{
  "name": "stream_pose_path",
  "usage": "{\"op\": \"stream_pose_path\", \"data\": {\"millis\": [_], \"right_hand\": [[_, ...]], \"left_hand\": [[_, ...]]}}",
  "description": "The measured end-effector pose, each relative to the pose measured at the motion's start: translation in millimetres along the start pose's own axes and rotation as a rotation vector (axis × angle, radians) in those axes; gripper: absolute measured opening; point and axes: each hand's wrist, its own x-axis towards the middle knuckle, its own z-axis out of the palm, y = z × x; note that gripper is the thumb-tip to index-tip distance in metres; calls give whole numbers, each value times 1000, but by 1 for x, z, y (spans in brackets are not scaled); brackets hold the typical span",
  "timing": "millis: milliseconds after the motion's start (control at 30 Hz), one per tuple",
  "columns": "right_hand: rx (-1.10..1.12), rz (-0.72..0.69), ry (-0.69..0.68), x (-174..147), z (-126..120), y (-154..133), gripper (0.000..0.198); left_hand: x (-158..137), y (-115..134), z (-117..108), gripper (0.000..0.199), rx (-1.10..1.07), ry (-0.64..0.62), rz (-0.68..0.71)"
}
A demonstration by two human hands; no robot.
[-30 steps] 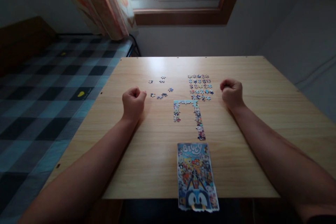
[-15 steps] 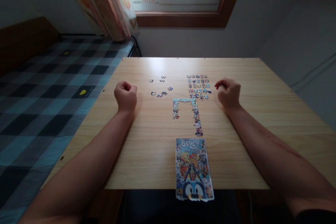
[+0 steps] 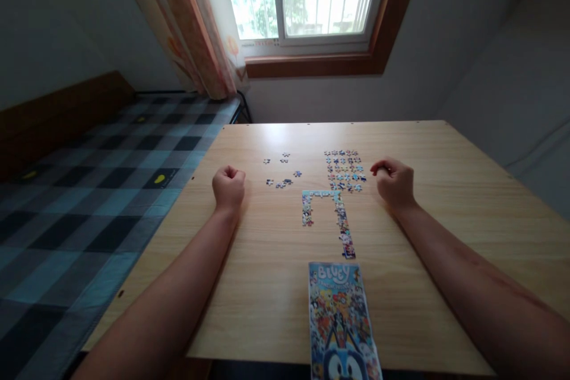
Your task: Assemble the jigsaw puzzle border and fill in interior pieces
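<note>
My left hand point(image 3: 228, 188) rests on the wooden table as a closed fist, left of a few loose puzzle pieces point(image 3: 284, 183). No object shows in it. My right hand point(image 3: 394, 183) is also curled into a fist on the table, its index finger slightly forward, and nothing shows in its grip. Just left of it lie several rows of puzzle pieces point(image 3: 344, 169). Between my forearms is a partly joined puzzle border point(image 3: 346, 227), with a top edge, a short left side and a longer right side. Nearest me lies a Bluey picture sheet point(image 3: 341, 314), its lower end cut off by the view.
The light wooden table point(image 3: 267, 291) has its far edge near the wall below a barred window point(image 3: 325, 0). A bed with a checked cover point(image 3: 102, 190) stands along the left side, and a patterned curtain point(image 3: 196, 29) hangs behind it.
The view has tilted upward, so the table, puzzle and hands sit lower in the picture and more window shows. Both fists and the pieces keep their places on the table.
</note>
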Motion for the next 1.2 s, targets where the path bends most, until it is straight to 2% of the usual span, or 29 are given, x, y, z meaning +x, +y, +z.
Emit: {"op": "stream_pose_path", "data": {"millis": [200,567,933,1067,1200], "right_hand": [[12,35,-19,-3,4,-1,24],[38,138,-13,-5,7,2,22],[19,184,-23,-2,9,1,21],[29,188,-21,-1,8,1,21],[37,192,-23,0,8,0,21]], "left_hand": [[12,-4,10,29,94,-45,14],[64,-2,46,23,231,16,-34],[97,-3,70,23,318,-38,-68],[96,-1,71,25,350,-91,-53],[88,7,69,23,364,-215,30]]}}
